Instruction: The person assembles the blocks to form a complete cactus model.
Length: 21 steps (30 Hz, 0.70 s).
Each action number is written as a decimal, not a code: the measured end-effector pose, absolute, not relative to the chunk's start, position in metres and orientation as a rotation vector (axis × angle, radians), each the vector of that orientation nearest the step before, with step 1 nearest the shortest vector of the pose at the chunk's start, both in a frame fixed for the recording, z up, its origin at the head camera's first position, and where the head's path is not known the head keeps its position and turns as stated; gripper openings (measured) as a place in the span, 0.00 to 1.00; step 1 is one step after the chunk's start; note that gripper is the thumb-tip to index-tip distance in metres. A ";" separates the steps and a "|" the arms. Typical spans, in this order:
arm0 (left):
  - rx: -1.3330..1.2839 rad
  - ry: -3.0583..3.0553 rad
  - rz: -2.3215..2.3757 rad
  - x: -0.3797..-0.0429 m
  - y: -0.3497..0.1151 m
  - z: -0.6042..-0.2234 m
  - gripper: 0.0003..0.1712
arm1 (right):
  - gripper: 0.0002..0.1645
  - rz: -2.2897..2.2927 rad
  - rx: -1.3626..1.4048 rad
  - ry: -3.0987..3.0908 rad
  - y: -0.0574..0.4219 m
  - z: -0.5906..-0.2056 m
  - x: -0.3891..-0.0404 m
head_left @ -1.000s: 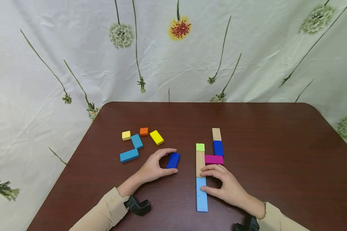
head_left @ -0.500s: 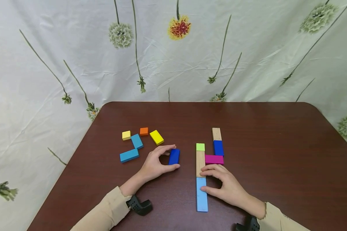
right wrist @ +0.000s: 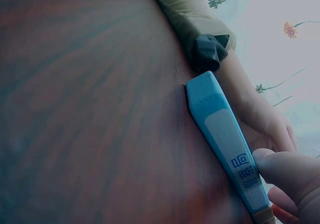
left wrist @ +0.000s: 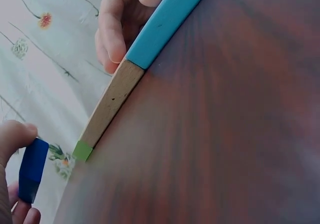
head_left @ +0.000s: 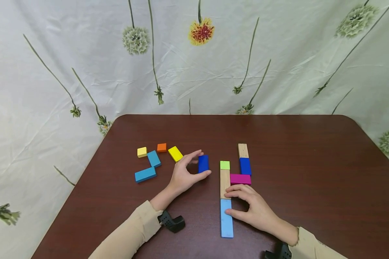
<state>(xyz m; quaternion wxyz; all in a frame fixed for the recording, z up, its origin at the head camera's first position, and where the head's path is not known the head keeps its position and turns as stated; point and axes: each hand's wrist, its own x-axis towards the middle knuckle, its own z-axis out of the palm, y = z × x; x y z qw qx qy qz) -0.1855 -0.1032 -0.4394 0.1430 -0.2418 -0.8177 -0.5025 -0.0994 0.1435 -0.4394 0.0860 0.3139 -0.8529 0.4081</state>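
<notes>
The dark blue block [head_left: 203, 163] is sitting between the thumb and fingers of the left hand [head_left: 185, 174], just left of the green block [head_left: 225, 165], a gap showing between the two blocks. Its long axis is running near to far, almost parallel to the row beside it. I am reading this hand as clamped on the block, thumb at the near end, fingers at the far end; whether its underside is touching the table [head_left: 311, 172], I cannot tell. The left hand is plainly the nearer one to it.

Going outward from closest, I am seeing the light blue block [head_left: 227, 225] starting the row, the long wooden block [head_left: 225, 181] continuing it and the green block ending it. The right hand [head_left: 256, 207] is resting there with thumb and fingers apart, thumb on the light blue block, fingertips on the wooden one.

Farther out, the magenta block [head_left: 240, 179] is jutting rightward from the row, the second dark blue block [head_left: 245, 166] and the short wooden block [head_left: 243, 150] are lining up beyond its right end. Leftward, two medium blue blocks [head_left: 145, 175] are meeting at a corner; the yellow block [head_left: 175, 154], cream block [head_left: 142, 152] and orange block [head_left: 161, 147] are lying behind. I am seeing no container. Past the table, a flowered cloth [head_left: 278, 43] is hanging.
</notes>
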 end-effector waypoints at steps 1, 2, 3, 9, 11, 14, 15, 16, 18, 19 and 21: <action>-0.691 -2.353 -1.454 -0.187 -0.101 -0.440 0.39 | 0.20 1.216 0.936 -2.544 0.143 -0.439 -0.099; -0.682 -2.350 -1.458 -0.189 -0.098 -0.439 0.39 | 0.20 1.217 0.936 -2.544 0.143 -0.439 -0.099; -0.671 -2.349 -1.466 -0.191 -0.095 -0.439 0.39 | 0.20 1.217 0.937 -2.544 0.143 -0.439 -0.099; -0.614 -2.335 -1.492 -0.204 -0.077 -0.439 0.38 | 0.21 1.227 0.948 -2.530 0.144 -0.439 -0.100; -0.603 -2.323 -1.493 -0.208 -0.071 -0.439 0.38 | 0.21 1.227 0.948 -2.531 0.144 -0.439 -0.100; -0.592 -2.311 -1.493 -0.215 -0.063 -0.440 0.38 | 0.21 1.227 0.946 -2.539 0.144 -0.440 -0.100; -0.589 -2.313 -1.494 -0.217 -0.060 -0.440 0.38 | 0.21 1.226 0.946 -2.541 0.144 -0.440 -0.100; -0.587 -2.313 -1.496 -0.219 -0.058 -0.440 0.38 | 0.21 1.225 0.944 -2.545 0.144 -0.440 -0.100; -0.586 -2.314 -1.503 -0.223 -0.053 -0.441 0.38 | 0.21 1.226 0.942 -2.549 0.144 -0.440 -0.100; -0.586 -2.318 -1.504 -0.224 -0.051 -0.441 0.38 | 0.21 1.226 0.941 -2.550 0.144 -0.440 -0.100; -0.585 -2.329 -1.503 -0.226 -0.047 -0.440 0.38 | 0.21 1.226 0.941 -2.552 0.144 -0.440 -0.100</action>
